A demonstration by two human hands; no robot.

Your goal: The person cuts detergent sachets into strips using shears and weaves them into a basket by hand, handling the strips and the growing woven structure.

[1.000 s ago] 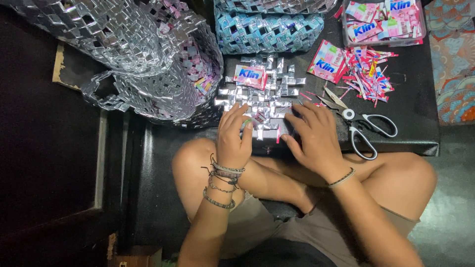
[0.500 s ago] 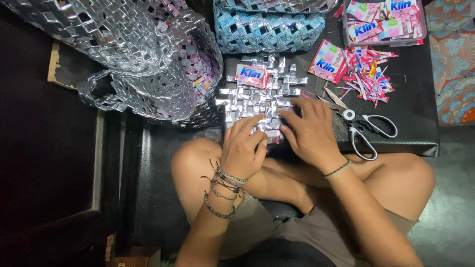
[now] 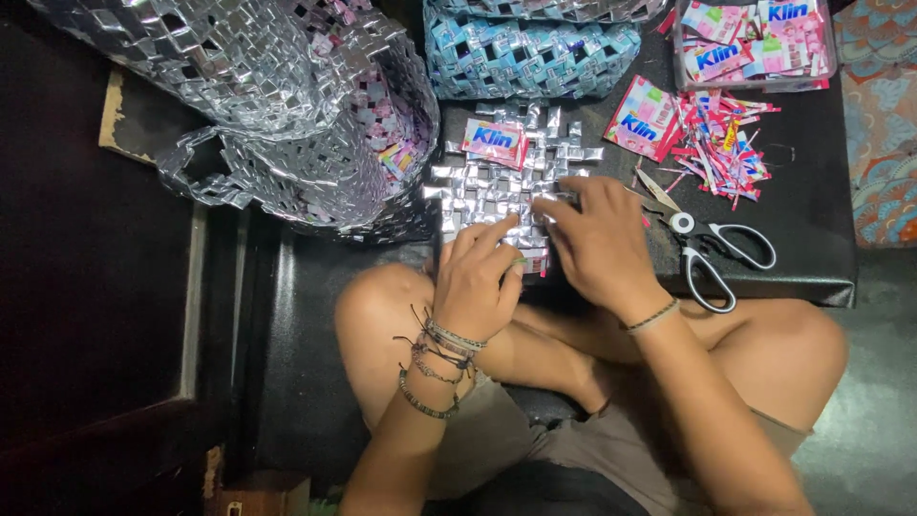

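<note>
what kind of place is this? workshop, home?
Likely a home craft spot, worked seated on the floor at a low black table. Signs: a half-woven silver foil mat under both hands, finished woven bags, cut sachet wrappers and scissors.

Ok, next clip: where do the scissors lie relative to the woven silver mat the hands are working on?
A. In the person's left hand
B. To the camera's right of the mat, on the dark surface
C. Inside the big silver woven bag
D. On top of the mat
B: the scissors lie on the dark surface, on the camera's right side of the woven silver mat, just beyond the right hand; neither hand holds them.
</note>
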